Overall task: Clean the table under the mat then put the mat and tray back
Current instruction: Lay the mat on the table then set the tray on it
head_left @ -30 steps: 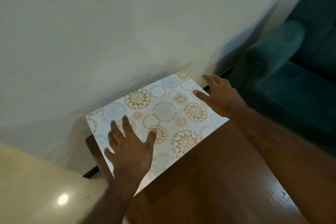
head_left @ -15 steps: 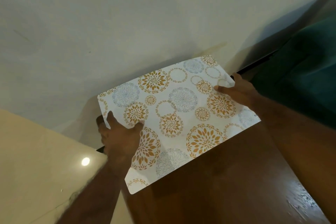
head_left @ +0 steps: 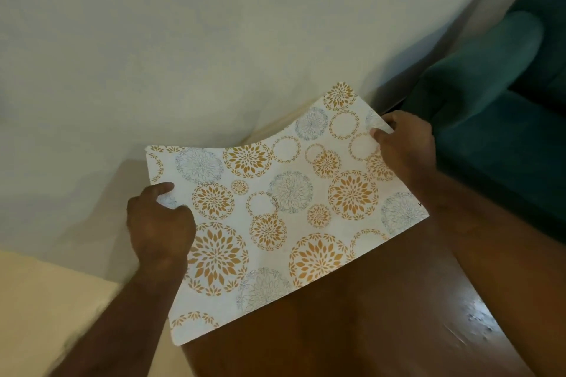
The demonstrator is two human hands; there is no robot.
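A white mat printed with orange and grey flower circles is held up above the far end of the dark brown wooden table. My left hand pinches the mat's left edge. My right hand grips its right edge near the far corner. The mat bends slightly, its far right corner raised toward the wall. It hangs past the table's left edge. No tray is in view.
A pale wall stands right behind the table. A teal sofa sits close on the right. Cream floor shows at the lower left. A glossy reflection lies on the table's near right part.
Both hands lay flat on the mat a second ago. They have since closed on its side edges and lifted it off the table toward me.
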